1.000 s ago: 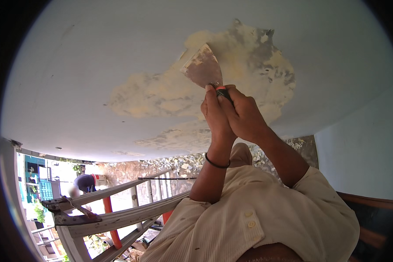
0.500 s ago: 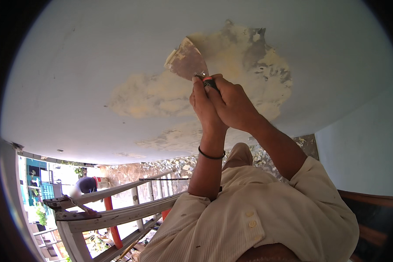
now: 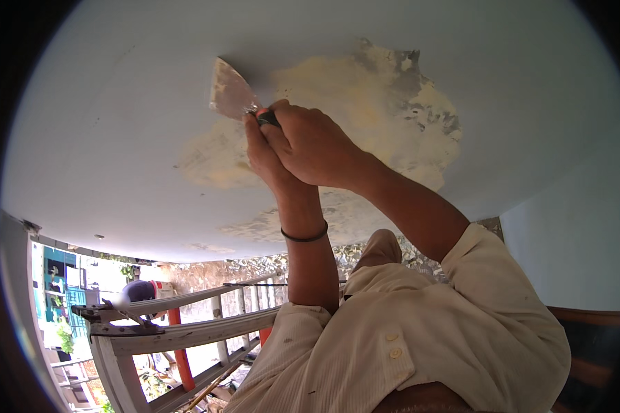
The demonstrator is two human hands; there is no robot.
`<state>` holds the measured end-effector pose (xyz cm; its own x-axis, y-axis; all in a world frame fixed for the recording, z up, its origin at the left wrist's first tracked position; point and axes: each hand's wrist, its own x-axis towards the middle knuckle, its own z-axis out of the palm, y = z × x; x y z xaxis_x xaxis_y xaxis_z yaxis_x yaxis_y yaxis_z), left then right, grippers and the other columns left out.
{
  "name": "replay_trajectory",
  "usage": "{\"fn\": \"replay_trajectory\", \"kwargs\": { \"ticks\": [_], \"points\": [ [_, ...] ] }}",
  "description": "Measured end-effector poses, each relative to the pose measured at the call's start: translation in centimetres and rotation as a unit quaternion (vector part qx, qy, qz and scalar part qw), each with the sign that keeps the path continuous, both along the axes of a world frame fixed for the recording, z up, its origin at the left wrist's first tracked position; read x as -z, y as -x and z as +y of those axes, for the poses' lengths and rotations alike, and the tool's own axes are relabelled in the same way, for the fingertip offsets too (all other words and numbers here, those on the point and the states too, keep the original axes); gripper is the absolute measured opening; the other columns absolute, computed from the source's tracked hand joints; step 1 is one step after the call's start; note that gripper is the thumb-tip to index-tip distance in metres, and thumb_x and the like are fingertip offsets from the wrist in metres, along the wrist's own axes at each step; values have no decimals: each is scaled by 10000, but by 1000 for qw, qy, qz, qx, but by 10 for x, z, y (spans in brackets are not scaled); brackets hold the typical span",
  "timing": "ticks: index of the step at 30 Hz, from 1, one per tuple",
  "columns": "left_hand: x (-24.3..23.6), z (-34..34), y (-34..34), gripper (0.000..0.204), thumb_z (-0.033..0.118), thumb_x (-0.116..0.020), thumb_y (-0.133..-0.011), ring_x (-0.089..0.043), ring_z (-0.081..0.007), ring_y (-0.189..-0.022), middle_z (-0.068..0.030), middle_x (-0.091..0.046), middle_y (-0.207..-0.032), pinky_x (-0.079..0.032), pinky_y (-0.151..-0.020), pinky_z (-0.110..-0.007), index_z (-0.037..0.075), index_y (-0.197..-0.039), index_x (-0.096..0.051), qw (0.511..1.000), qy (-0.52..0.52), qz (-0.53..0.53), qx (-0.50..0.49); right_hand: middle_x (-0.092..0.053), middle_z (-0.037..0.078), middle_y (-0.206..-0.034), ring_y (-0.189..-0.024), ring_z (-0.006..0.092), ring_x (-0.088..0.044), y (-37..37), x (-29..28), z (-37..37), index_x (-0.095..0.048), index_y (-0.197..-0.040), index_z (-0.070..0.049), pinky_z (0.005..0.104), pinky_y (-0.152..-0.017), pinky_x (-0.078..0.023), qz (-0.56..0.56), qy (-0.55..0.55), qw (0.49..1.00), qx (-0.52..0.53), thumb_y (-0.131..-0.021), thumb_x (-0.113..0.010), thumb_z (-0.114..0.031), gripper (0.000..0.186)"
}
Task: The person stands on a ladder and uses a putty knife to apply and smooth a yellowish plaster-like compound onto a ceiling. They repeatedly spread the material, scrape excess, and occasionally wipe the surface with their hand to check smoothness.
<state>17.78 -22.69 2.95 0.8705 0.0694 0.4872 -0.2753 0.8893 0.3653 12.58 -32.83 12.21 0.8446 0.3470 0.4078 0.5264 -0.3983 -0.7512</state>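
A wide putty knife has its broad blade against the pale wall, left of a patch of yellowish filler. Smears of filler coat the blade and its outer edge. My right hand is closed round the black and red handle. From below and the left, my left hand is closed on it too, pressed against the right; a dark band circles that wrist. Grey bare spots and rough flakes mark the right part of the patch.
Left of me stands a wooden ladder, worn and paint-marked. Beyond it a person bends near a white and red bucket. Flakes of debris litter the ground at the wall's foot. A side wall meets this one at the right.
Both hands have moved left together with the putty knife. Its blade has gone from the filler's upper edge to the bare wall on the left.
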Motion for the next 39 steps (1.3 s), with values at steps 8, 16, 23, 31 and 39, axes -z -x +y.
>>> {"fn": "replay_trajectory", "kwargs": {
  "ticks": [8,16,23,31,39],
  "points": [
    [21,-47,65,561,475,-349,-1161,-717,-328,-934,-217,-734,-1023,-592,-861,-436,-1,-1163,-645,973,-93,211,-23,-744,208,-1003,-894,296,-760,41,94,-62,-642,-1293,27,400,-789,-574,172,-200,965,-17,-1058,-623,-220,341],
    [19,-52,64,651,536,-374,-1160,-712,-251,-787,-196,-745,-920,-593,-724,-352,-31,-1011,-657,980,-42,195,0,-737,253,-1079,-951,413,-755,39,86,-45,-626,-1283,42,421,-796,-588,-33,-104,994,26,-1060,-606,-152,296],
    [16,-47,60,615,497,-366,-1170,-662,-192,-723,-137,-722,-865,-544,-665,-309,-11,-1017,-677,953,-154,234,-116,-754,170,-1115,-903,214,-755,34,86,-42,-641,-1317,31,331,-811,-572,4,-114,993,32,-1074,-595,-112,286],
    [13,-49,65,604,502,-449,-1151,-681,-180,-726,-140,-729,-846,-563,-669,-317,-12,-948,-693,947,-147,263,-114,-760,212,-1004,-879,305,-767,42,88,-38,-659,-1279,31,373,-778,-595,-34,-168,984,46,-1063,-611,-153,288],
    [-22,-27,55,665,504,-373,-1167,-677,-184,-713,-142,-735,-840,-555,-646,-313,-23,-946,-713,959,-119,212,-144,-755,258,-976,-837,372,-783,24,45,-21,-648,-1201,45,416,-708,-592,45,-105,993,-16,-1060,-602,-164,256]
  ]
}}
